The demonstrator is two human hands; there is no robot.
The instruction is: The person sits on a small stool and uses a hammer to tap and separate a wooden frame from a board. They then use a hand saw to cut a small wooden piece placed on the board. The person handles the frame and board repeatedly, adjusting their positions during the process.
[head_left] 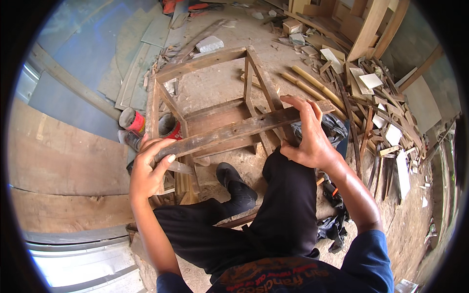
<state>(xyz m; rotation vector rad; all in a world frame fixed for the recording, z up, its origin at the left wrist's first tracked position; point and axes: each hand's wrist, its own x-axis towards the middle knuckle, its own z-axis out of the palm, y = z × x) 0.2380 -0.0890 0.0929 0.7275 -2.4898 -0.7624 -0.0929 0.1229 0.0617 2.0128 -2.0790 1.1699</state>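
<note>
Between my two hands a brown wooden slat (234,130) is held crosswise above my knees, its right end higher in the picture. My left hand (152,161) grips its left end, thumb along the near side. Near the other end, my right hand (309,131) closes round the slat, thumb below and fingers above. Just beyond it stands a rough wooden frame (205,64) with upright legs and a boarded lower part (217,119). The slat hides some of the frame's near side.
Red-labelled cans (132,119) stand left of the frame. Bamboo poles (312,90) and a large heap of wood scraps (386,105) lie to the right. A pale block (209,44) rests behind the frame. Black plastic (334,229) and an orange-marked tool (331,187) are beside my right leg.
</note>
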